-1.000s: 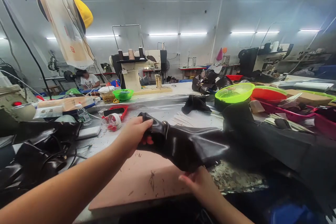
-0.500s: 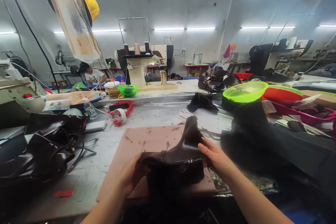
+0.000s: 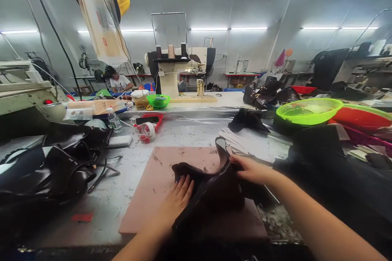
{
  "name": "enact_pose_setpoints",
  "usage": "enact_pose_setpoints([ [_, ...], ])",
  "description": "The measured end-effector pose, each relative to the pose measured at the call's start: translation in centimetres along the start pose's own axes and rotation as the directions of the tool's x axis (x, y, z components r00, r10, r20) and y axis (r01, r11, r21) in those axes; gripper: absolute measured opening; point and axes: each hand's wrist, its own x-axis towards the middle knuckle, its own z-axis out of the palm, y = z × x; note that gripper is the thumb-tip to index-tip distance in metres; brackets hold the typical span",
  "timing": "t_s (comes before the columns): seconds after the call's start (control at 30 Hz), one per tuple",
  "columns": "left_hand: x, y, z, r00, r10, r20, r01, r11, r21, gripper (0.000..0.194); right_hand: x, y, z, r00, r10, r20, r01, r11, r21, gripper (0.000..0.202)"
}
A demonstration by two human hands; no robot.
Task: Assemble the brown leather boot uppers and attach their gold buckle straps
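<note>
A dark brown leather piece (image 3: 214, 189) with a curved, upright tip lies partly over the pinkish board (image 3: 143, 195). My left hand (image 3: 180, 195) rests against its left part, palm down with the fingers stretched out. At the upper right edge of the leather, my right hand (image 3: 248, 168) is closed on it, the thumb side near the upright tip. The grey inner side of that tip shows. The lower end of the leather runs into dark shadow near my body.
Dark leather pieces with straps (image 3: 67, 163) pile up at left, near a bottle (image 3: 114, 121) and a red tray (image 3: 159, 121). Black material (image 3: 330, 175) and a green basket (image 3: 309, 111) are at right. Behind stands a sewing machine (image 3: 170, 81).
The leather has been turned and opened out, showing its inner side. My left hand has shifted from gripping its left end to lying flat on it. The view has swung slightly left.
</note>
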Motion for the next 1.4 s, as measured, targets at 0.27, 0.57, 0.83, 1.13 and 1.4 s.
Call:
enact_pose_setpoints([
  [0.27,-0.7,-0.8,-0.7,0.998,0.050,-0.046,-0.058,0.982,-0.181,0.053,0.9,0.6,-2.0,0.885,-0.057,-0.462,-0.114,0.936,-0.334,0.016],
  [0.57,-5.9,0.7,-1.3,0.992,0.117,0.040,-0.052,0.689,-0.723,0.064,-5.0,-1.8,2.9,1.000,0.002,0.000,-0.002,0.787,0.617,0.030],
  [0.83,-3.9,0.6,-0.6,0.963,-0.231,0.137,0.176,0.160,-0.971,0.045,-3.5,-4.0,3.1,0.983,0.096,0.156,-0.176,0.734,0.656,0.027],
  [1.13,-3.7,1.4,-1.3,0.941,-0.267,0.208,0.133,-0.274,-0.952,0.039,-3.0,-3.9,3.0,0.994,0.068,0.090,-0.113,0.603,0.790,0.018],
  [1.4,-3.2,1.2,-1.7,0.937,-0.251,0.244,0.142,-0.365,-0.920,0.036,-2.5,-5.6,2.2,0.992,0.114,0.054,-0.119,0.705,0.700,0.020],
])
